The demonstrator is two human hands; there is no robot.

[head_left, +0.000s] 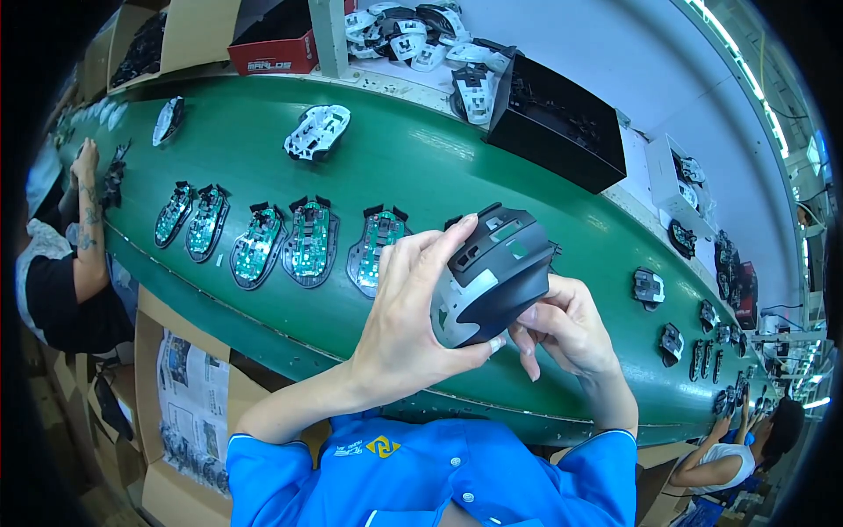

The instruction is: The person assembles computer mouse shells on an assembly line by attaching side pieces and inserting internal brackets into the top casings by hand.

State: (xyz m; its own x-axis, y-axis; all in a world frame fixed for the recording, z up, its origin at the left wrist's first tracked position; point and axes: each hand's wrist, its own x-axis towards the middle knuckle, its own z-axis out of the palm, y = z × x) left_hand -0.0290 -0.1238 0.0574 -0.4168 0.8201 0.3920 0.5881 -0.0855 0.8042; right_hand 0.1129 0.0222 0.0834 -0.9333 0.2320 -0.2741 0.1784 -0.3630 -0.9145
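Above the near part of the green belt, I hold up a black and grey computer mouse shell [509,279] with cut-out openings in its upper part. My left hand [399,312] is wrapped round its left side, fingers at the top and thumb underneath. At the shell's lower right edge, my right hand [572,332] has its fingers curled and its thumb against the rim; part of those fingers is hidden behind the shell. Just left of my left hand, a mouse base with a green circuit board [373,246] lies on the belt, partly covered by the hand.
More mouse bases with boards [309,241] lie in a row to the left on the conveyor belt [421,162]. A white shell [318,132] sits farther back. Behind stand a black box [558,123] and piled shells [408,35]. Co-workers sit left [66,272] and right [724,461].
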